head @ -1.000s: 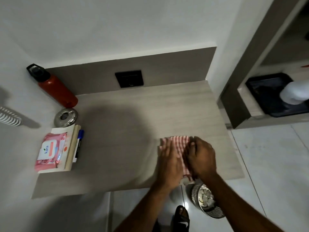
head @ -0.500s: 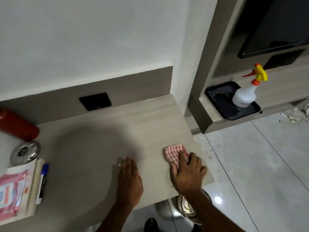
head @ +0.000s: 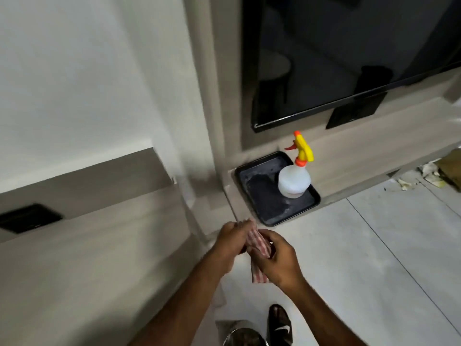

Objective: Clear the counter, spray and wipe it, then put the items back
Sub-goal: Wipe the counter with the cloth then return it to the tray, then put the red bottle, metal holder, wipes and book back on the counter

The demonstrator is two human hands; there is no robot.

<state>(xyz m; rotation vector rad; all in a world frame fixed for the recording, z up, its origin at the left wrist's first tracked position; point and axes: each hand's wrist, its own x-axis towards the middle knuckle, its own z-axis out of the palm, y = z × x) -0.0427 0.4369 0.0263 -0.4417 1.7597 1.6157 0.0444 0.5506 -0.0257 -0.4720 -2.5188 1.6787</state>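
Observation:
A red-and-white checked cloth (head: 259,243) is folded between both hands, just past the right end of the wooden counter (head: 87,265). My left hand (head: 230,242) grips its upper edge and my right hand (head: 277,259) closes over its lower part; a corner hangs below. A white spray bottle (head: 294,179) with a yellow and orange trigger stands upright on a black tray (head: 264,206) on the low shelf to the right, beyond my hands.
A dark screen (head: 349,51) hangs above the shelf. A black socket plate (head: 27,217) sits in the counter's back panel. A metal bin (head: 243,337) and my sandalled foot (head: 279,325) are on the tiled floor below. Scraps of litter (head: 429,176) lie at far right.
The view has swung right; bottle, wipes and pen on the counter's left are out of view. The cloth has been lifted off the counter and my left hand has joined my right on it.

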